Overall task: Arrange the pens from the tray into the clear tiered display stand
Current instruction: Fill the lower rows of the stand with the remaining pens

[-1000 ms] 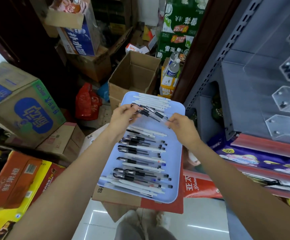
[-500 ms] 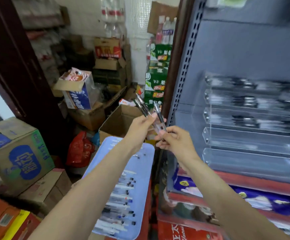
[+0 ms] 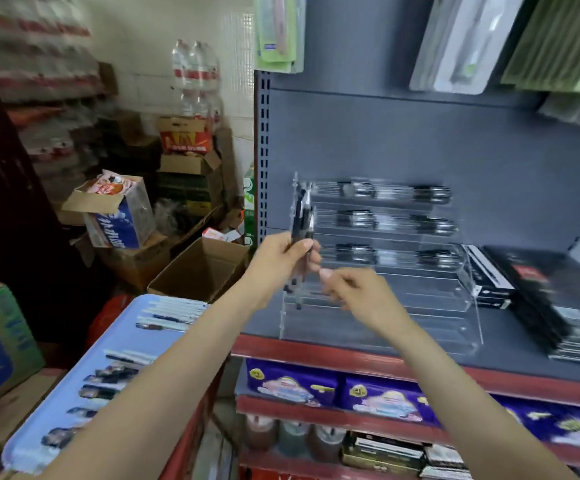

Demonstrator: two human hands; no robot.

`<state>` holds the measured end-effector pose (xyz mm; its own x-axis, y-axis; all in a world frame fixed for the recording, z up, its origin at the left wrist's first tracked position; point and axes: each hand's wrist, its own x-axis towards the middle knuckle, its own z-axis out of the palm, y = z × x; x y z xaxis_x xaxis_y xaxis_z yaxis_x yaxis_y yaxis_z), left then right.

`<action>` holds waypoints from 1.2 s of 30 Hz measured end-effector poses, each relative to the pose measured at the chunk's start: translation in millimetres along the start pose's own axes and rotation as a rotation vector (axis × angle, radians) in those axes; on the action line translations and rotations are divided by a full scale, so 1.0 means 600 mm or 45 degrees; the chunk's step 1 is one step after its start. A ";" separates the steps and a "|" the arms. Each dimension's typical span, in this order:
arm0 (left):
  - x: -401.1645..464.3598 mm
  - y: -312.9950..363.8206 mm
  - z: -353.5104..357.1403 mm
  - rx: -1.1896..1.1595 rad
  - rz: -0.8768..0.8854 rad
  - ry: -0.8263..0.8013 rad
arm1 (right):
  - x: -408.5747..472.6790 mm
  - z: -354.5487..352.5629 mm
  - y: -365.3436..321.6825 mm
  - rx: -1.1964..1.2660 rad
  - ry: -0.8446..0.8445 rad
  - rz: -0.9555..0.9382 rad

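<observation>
Head view, left hand (image 3: 278, 263) gripping blurred pens (image 3: 300, 237) — count unclear, right hand (image 3: 358, 294) curled, grip unclear.

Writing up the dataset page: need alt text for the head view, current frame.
A person's left hand grips a bundle of pens upright in front of a clear tiered display stand on a grey shelf, while the right hand reaches toward the bundle. The stand's upper tiers already hold pens; a blue tray with more pens sits lower left.
</observation>
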<state>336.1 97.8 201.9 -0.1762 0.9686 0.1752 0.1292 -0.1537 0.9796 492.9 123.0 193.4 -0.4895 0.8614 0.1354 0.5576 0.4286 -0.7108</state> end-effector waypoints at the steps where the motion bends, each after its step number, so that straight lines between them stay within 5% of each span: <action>1: 0.002 0.001 0.001 0.154 0.063 -0.006 | -0.003 -0.019 0.007 0.070 0.058 0.010; 6: 0.001 0.010 0.033 0.803 0.153 -0.409 | -0.013 -0.079 0.032 0.788 0.089 -0.022; 11: 0.015 0.025 0.074 0.985 0.211 -0.435 | -0.021 -0.095 0.066 0.857 0.184 -0.012; 14: 0.034 0.035 0.090 1.137 0.254 -0.364 | -0.023 -0.129 0.094 0.867 0.340 -0.002; 19: 0.071 0.032 0.099 1.127 0.268 0.040 | -0.012 -0.194 0.157 0.846 0.557 0.052; 25: 0.095 0.020 0.133 1.006 0.223 0.012 | 0.040 -0.230 0.203 0.476 0.549 0.073; 31: 0.112 0.005 0.147 0.929 0.213 0.012 | 0.075 -0.241 0.213 -0.431 0.354 -0.067; 36: 0.123 0.004 0.155 0.907 0.176 -0.013 | 0.079 -0.234 0.229 -0.647 0.250 -0.102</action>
<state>414.3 186.9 208.2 -0.1036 0.9519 0.2884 0.7544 -0.1138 0.6465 640.6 260.8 198.8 -0.4365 0.8346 0.3360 0.8011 0.5305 -0.2772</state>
